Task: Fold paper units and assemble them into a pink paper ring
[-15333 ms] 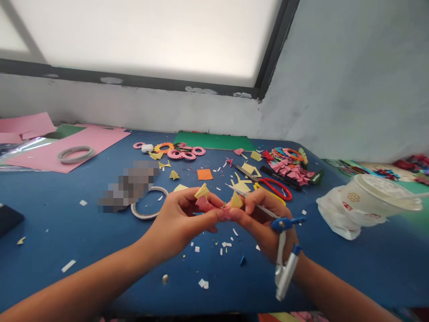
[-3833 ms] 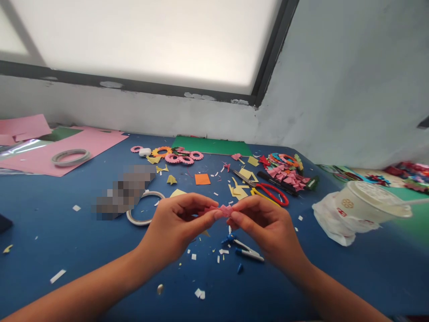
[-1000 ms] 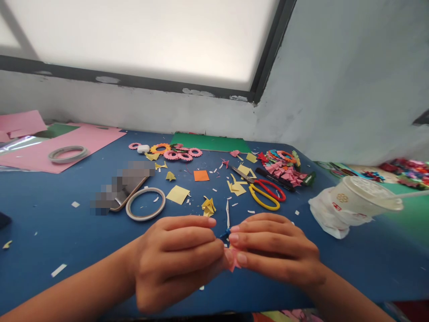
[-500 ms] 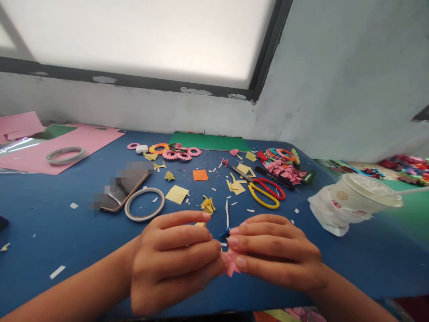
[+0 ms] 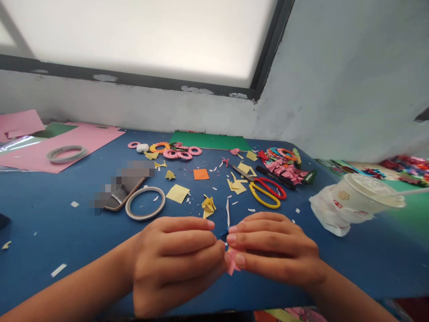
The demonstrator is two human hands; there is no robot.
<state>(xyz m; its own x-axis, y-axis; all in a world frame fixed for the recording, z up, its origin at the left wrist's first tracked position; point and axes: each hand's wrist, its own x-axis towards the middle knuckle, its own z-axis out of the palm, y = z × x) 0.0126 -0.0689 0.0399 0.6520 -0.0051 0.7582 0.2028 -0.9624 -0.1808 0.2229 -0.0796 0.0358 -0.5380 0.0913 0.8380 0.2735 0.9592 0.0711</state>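
Between my fingertips is a small folded pink paper piece (image 5: 232, 263) with pointed ends. My left hand (image 5: 181, 264) pinches it from the left, fingers curled. My right hand (image 5: 276, 250) grips its other side between thumb and fingers. Much of the paper is hidden by the fingers. Just beyond the right fingertips lies a small dark blue piece (image 5: 224, 232) beside a thin white strip (image 5: 228, 212). Folded yellow paper pieces (image 5: 208, 206) lie ahead of my left hand. Scissors (image 5: 266, 192) with red and yellow handles rest open farther back.
On the blue table (image 5: 100, 273) lie a tape roll (image 5: 145, 203), a phone (image 5: 122, 192), an orange square (image 5: 201, 174), a yellow square (image 5: 178, 193) and paper scraps. Scalloped paper rings (image 5: 171, 154) sit at the back. A lidded cup (image 5: 355, 197) with a straw stands right.
My fingers have shifted slightly around the pink paper, and less of it shows between them. The left fingers have curled a little lower. Objects on the table lie where they were.
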